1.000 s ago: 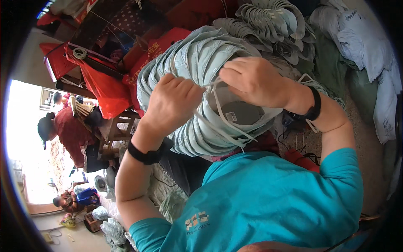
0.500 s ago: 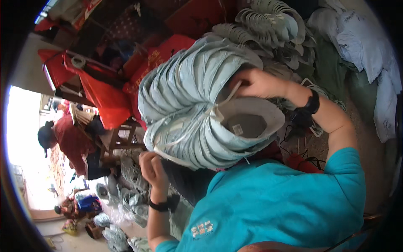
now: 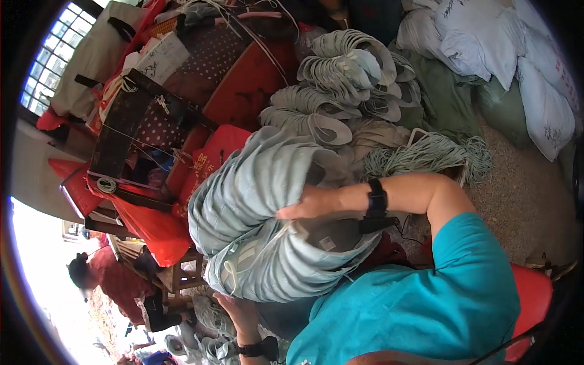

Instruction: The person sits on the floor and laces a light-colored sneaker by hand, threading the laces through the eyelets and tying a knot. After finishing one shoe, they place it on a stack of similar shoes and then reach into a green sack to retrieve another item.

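A thick bundle of nested pale grey-green shoe uppers (image 3: 255,182) lies across my lap, in two curved rows tied together at the middle with a light cord (image 3: 281,232). My right hand (image 3: 310,204) closes over the inner rim of the upper row, right by the tie; some of its fingers are hidden inside the opening. A loop of cord (image 3: 231,275) hangs on the lower row's outer side. Beneath that row, my left hand (image 3: 241,313) touches the bundle with fingers stretched out, their tips partly covered by it.
More stacks of uppers (image 3: 347,67) lie beyond the bundle, beside a heap of pale cords (image 3: 426,155). White sacks (image 3: 480,36) stand at the far right. A red bag (image 3: 146,225) hangs at the left near a wooden frame. Another person (image 3: 118,280) sits farther left.
My right hand has gone from a raised strand of cord at the tie to a grip on the upper row's rim. My left hand has uncurled and moved under the bundle. The view has shifted.
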`<state>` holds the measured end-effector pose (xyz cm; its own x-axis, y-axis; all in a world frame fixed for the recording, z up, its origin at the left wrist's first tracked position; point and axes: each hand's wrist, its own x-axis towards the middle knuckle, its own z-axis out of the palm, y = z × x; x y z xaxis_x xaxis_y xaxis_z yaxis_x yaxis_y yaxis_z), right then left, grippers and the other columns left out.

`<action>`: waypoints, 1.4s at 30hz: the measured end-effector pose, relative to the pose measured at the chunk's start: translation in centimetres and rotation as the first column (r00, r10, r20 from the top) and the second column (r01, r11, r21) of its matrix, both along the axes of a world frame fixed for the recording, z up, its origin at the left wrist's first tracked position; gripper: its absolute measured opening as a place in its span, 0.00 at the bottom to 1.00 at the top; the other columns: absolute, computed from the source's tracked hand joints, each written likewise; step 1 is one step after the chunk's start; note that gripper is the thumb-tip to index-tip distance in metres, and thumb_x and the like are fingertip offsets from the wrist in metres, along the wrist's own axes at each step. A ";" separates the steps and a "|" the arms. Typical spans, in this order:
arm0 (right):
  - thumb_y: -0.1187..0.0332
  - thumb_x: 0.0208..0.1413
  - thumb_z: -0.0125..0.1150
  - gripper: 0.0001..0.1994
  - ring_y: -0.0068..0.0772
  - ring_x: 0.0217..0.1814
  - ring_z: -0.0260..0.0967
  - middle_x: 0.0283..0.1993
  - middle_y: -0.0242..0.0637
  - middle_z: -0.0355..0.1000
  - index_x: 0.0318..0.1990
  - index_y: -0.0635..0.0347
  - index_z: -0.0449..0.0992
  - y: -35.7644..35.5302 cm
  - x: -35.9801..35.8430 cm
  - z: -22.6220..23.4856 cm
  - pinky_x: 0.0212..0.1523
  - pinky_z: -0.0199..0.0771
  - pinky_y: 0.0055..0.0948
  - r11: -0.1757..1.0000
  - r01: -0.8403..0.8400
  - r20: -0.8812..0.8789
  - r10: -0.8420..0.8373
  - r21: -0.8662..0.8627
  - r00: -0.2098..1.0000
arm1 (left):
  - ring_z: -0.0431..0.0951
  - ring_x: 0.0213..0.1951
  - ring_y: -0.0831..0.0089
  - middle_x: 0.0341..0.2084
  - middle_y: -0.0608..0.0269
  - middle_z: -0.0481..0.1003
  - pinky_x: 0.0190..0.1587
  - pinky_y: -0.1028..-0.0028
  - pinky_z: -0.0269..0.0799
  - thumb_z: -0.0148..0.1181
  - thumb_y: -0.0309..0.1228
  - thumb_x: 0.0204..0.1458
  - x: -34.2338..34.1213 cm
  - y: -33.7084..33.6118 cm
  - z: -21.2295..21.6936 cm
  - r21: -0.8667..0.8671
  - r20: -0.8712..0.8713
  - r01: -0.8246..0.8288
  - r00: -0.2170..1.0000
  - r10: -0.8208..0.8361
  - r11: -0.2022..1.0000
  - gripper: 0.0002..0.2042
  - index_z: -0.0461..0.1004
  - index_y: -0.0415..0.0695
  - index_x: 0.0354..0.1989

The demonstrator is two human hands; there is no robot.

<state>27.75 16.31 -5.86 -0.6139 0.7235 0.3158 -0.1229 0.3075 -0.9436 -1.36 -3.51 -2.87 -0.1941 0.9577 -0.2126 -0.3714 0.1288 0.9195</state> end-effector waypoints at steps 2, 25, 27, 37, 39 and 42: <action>0.66 0.55 0.63 0.19 0.31 0.51 0.69 0.49 0.38 0.74 0.52 0.65 0.72 -0.8 1.9 -0.5 0.55 0.68 0.30 0.987 0.117 -0.123 -0.130 -0.109 0.984 | 0.55 0.68 0.56 0.68 0.55 0.54 0.67 0.54 0.52 0.40 0.67 0.55 0.0 0.3 0.9 0.088 -0.143 0.009 0.990 0.004 0.996 0.44 0.45 0.48 0.71; 0.35 0.55 0.49 0.42 0.40 0.62 0.62 0.60 0.45 0.68 0.61 0.70 0.67 24.9 13.2 -5.6 0.60 0.61 0.39 0.739 0.624 0.539 -0.427 -0.256 0.726 | 0.77 0.45 0.58 0.47 0.46 0.74 0.53 0.59 0.70 0.52 0.56 0.58 1.0 4.0 6.5 0.264 -0.433 0.169 0.901 -0.040 0.950 0.34 0.69 0.30 0.52; 0.36 0.56 0.51 0.42 0.45 0.64 0.61 0.61 0.48 0.67 0.62 0.70 0.64 23.1 10.9 -7.1 0.59 0.62 0.39 0.782 0.617 0.747 -0.357 -0.089 0.561 | 0.77 0.45 0.59 0.46 0.46 0.74 0.51 0.60 0.71 0.51 0.53 0.59 -0.7 0.8 4.2 0.232 -0.369 0.038 0.928 0.052 0.972 0.31 0.70 0.30 0.51; 0.57 0.55 0.58 0.20 0.57 0.49 0.71 0.46 0.57 0.74 0.44 0.68 0.76 22.7 10.3 -16.3 0.46 0.71 0.46 0.714 0.529 0.648 -0.676 0.458 0.351 | 0.76 0.44 0.71 0.40 0.61 0.76 0.50 0.69 0.71 0.49 0.35 0.64 -6.7 -15.9 -1.2 0.089 -0.328 -0.620 0.721 0.611 0.779 0.13 0.73 0.38 0.47; 0.59 0.60 0.52 0.19 0.51 0.51 0.72 0.48 0.54 0.74 0.50 0.64 0.75 22.7 13.6 -17.4 0.49 0.70 0.44 0.587 0.445 0.593 -0.792 0.676 0.144 | 0.76 0.40 0.75 0.38 0.64 0.76 0.46 0.74 0.73 0.53 0.35 0.62 -8.1 -20.0 -4.3 -0.053 -0.337 -0.758 0.627 0.703 0.651 0.13 0.75 0.39 0.46; 0.72 0.55 0.59 0.19 0.36 0.50 0.70 0.51 0.47 0.74 0.55 0.68 0.72 20.5 14.4 -16.7 0.51 0.71 0.36 0.600 0.549 0.529 -0.792 0.582 0.305 | 0.79 0.37 0.73 0.36 0.61 0.78 0.45 0.75 0.74 0.56 0.37 0.60 -6.5 -29.7 -8.5 -0.278 -0.423 -0.885 0.462 0.779 0.374 0.14 0.75 0.39 0.46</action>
